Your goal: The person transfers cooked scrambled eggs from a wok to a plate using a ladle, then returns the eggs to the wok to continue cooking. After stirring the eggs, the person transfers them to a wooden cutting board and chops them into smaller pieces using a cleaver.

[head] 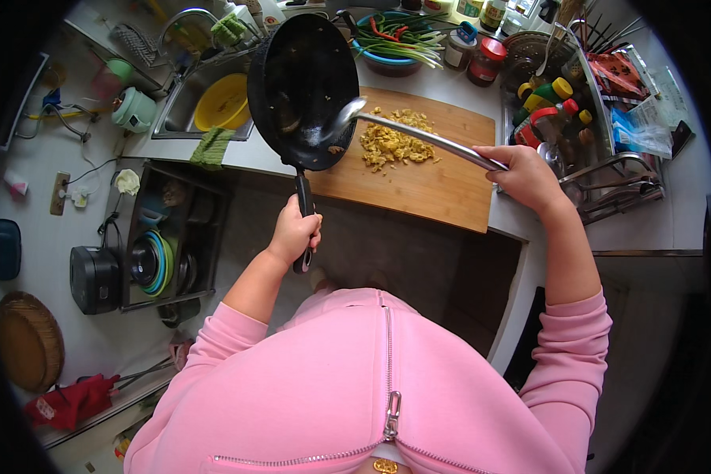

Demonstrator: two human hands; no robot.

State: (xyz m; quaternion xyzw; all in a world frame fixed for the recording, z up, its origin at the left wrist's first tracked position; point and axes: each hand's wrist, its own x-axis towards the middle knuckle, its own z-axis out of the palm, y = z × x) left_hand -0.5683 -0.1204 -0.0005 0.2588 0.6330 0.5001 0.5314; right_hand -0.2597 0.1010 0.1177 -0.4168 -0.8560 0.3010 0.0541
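My left hand (296,231) grips the black handle of a wok (302,89), which is tilted on its side at the left part of the cutting board, a few food bits stuck inside. In my right hand (524,178) is the steel handle of a ladle (426,137); its bowl end is at the wok's right rim, and whether it touches is unclear. A pile of chopped yellow food, resembling scrambled egg (397,139), lies on the wooden cutting board (444,198) under the ladle's handle.
Left of the wok is a sink (166,121) holding a yellow basin (222,102), with a green cloth (211,147) over its edge. Behind the board stand a blue-rimmed basin (391,64) of scallions and red peppers and several jars (486,62). Bottles (548,98) and a utensil rack (622,183) are at right.
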